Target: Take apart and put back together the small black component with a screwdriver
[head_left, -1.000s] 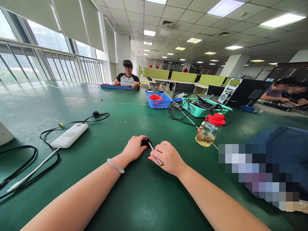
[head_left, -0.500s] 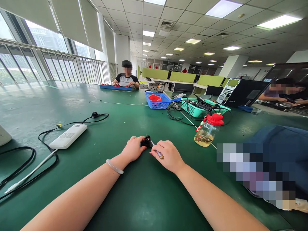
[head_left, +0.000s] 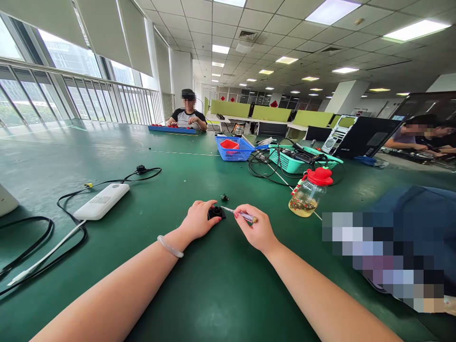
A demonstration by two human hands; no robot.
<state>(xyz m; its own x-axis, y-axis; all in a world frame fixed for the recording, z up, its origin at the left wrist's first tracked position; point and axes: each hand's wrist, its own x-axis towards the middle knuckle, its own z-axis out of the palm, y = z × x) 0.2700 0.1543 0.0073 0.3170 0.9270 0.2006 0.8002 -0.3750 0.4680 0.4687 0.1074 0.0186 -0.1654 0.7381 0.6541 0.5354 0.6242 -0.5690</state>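
Note:
On the green table [head_left: 213, 289], my left hand [head_left: 198, 220] grips a small black part [head_left: 217, 213] with a round opening, thumb in front and fingers behind. A screwdriver [head_left: 246, 216] with a clear purplish handle is pinched in my right hand [head_left: 257, 229]. Its thin metal shaft points left, and the tip is beside the black part; whether they touch I cannot tell. Just beyond lies a second, smaller black piece [head_left: 224, 197], apart from both hands. Its details are too small to make out.
To the left lie a white power bank [head_left: 102, 201] and black cables [head_left: 73, 199]. A red-lidded bottle [head_left: 305, 199] stands at right, near dark blue cloth [head_left: 413, 228]. Farther back are a blue basket [head_left: 235, 153], a green basket [head_left: 288, 165] with cables, and a seated person [head_left: 188, 116].
The screwdriver has moved right, away from the black part's opening. A small black piece now lies loose on the table beyond it. My left hand has stayed in place.

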